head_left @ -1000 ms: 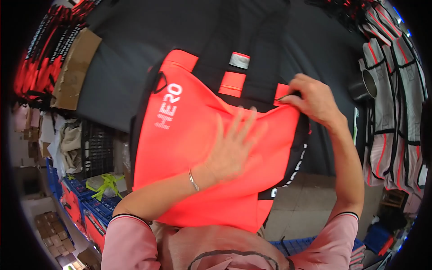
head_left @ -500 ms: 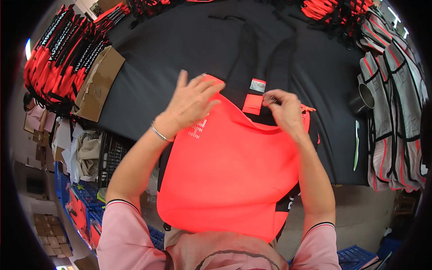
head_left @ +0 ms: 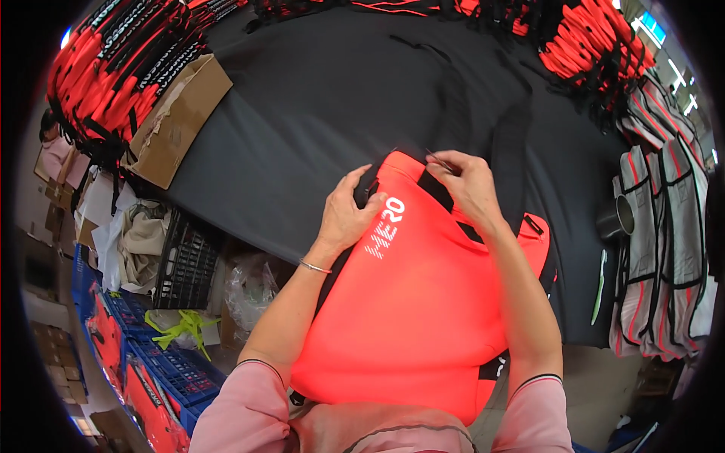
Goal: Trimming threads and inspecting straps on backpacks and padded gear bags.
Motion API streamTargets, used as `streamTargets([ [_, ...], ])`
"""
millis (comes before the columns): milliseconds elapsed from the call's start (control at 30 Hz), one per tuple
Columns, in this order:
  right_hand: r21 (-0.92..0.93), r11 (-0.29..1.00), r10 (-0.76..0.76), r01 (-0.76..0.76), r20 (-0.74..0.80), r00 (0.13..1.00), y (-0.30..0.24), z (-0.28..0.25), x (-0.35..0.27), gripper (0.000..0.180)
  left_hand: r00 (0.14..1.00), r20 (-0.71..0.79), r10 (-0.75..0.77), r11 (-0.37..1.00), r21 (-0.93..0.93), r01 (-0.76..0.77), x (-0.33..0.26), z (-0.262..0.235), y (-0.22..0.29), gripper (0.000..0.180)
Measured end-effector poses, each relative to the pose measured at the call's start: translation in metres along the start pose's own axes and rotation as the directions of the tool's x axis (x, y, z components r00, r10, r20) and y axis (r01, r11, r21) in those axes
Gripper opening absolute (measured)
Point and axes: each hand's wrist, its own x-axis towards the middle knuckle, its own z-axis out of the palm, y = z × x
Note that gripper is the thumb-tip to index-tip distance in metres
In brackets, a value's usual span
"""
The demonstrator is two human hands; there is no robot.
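A bright red-orange backpack [head_left: 408, 317] with black sides and pale printing lies from the table edge toward my body. Its black shoulder straps [head_left: 510, 143] stretch away over the table. At the top left edge, my left hand [head_left: 349, 211] is closed on the bag, thumb on the red front and fingers along the black side. My right hand [head_left: 470, 185] is closed in a pinch over the top opening. Between its fingertips sits a small thin dark object, its kind too small to make out. Black lining shows below that hand.
A black cloth covers the table [head_left: 302, 128]. At the left, red and black bags [head_left: 113, 75] are stacked by a cardboard box [head_left: 181, 124]. On the right are a dark cup [head_left: 615, 217], a toothbrush [head_left: 599, 287] and grey bags [head_left: 655, 249]. Blue crates [head_left: 170, 370] stand low left.
My left hand has gone from lying spread on the bag's top to gripping its left edge. My right hand has moved to the top left corner. The bag is turned and its label is hidden.
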Motion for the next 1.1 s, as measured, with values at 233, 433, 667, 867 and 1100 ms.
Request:
streamTargets([
  [233,-0.287,0.941,-0.138,0.178,0.155,0.978,0.002,0.043,0.049,0.022,0.997,-0.059,-0.058,0.977,-0.208,0.045,-0.005,0.006,-0.002,0.044],
  [433,0.358,0.929,0.114,-0.099,-0.02,0.993,-0.021,0.044,0.045,0.017,0.991,0.002,-0.132,0.933,-0.337,0.125,-0.002,0.002,-0.011,0.051],
  [667,0.206,0.973,-0.184,0.102,0.433,0.882,-0.028,0.01,-0.037,0.017,0.955,0.169,-0.245,0.652,-0.7,0.291,-0.002,-0.005,-0.035,0.064],
  [867,-0.256,0.941,-0.18,0.219,0.169,0.969,-0.049,0.061,-0.04,0.055,0.92,0.273,-0.282,0.395,-0.841,0.37,-0.005,-0.001,-0.024,0.061],
  [1100,-0.371,0.912,-0.197,0.176,-0.019,0.98,-0.028,0.073,-0.033,0.025,0.831,0.375,-0.41,0.695,-0.462,0.552,-0.02,-0.044,-0.014,0.066],
])
